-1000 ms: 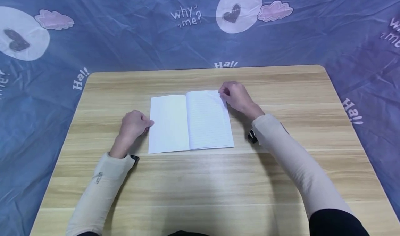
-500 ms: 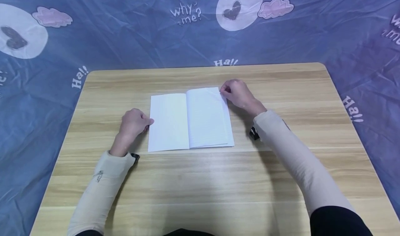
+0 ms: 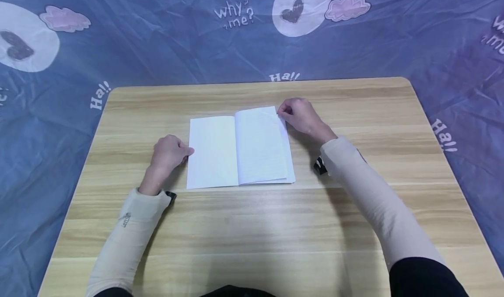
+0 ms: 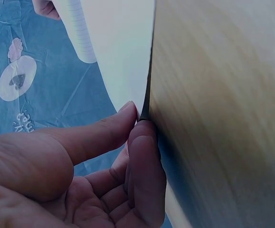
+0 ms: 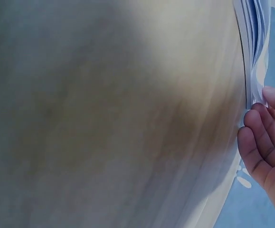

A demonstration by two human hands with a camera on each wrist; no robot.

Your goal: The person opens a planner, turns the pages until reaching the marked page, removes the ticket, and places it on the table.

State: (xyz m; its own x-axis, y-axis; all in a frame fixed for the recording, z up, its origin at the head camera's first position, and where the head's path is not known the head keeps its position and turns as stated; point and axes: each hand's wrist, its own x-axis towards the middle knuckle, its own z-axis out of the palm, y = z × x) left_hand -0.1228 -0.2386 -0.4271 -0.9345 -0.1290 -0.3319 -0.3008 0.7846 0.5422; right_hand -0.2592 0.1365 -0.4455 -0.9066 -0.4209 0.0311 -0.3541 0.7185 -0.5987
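An open notebook [image 3: 212, 152] lies on the table, its left side blank and its right page [image 3: 260, 146] ruled with faint lines. My left hand [image 3: 170, 155] pinches the notebook's left edge between thumb and forefinger; in the left wrist view that edge [image 4: 128, 42] bends up off the wood at the fingertips. At the upper right corner, my right hand [image 3: 301, 115] pinches a page between thumb and forefinger. This top page is slightly raised and shifted from the sheets beneath. The right wrist view shows the stacked page edges [image 5: 253, 42] fanned apart above the fingers.
The wood-grain table [image 3: 252, 227] extends on all sides of the notebook. Behind it and along both sides hangs a blue printed cloth [image 3: 165, 34]. Dark straps [image 3: 320, 165] show at the sleeve cuffs.
The right page has lifted a little at its outer edge, uncovering a strip of the sheet below. My right hand has shifted slightly; my left hand stays at the left edge.
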